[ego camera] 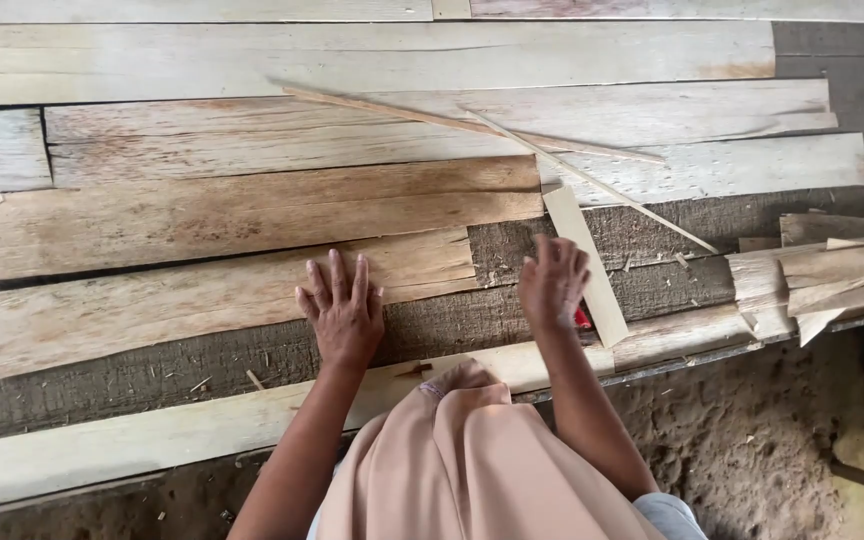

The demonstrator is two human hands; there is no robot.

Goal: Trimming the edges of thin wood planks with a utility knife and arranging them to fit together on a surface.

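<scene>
Two hands work near the bench's (152, 385) front edge: the left hand (343, 312) lies flat, fingers spread, on a pale rough veneer sheet (202, 300); the right hand (552, 282) curls over a narrow strip (584, 262).

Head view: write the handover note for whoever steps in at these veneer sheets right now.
Left hand: flat, fingers spread, pressing the pale thin wood veneer sheet on the dark grey work surface.
Right hand: loosely curled beside the narrow pale wood strip; grip unclear.
Done: several wide pale sheets lie side by side, overlapping.
Left: thin splintered slivers lie loose on top; a stack of offcuts sits at right.
</scene>
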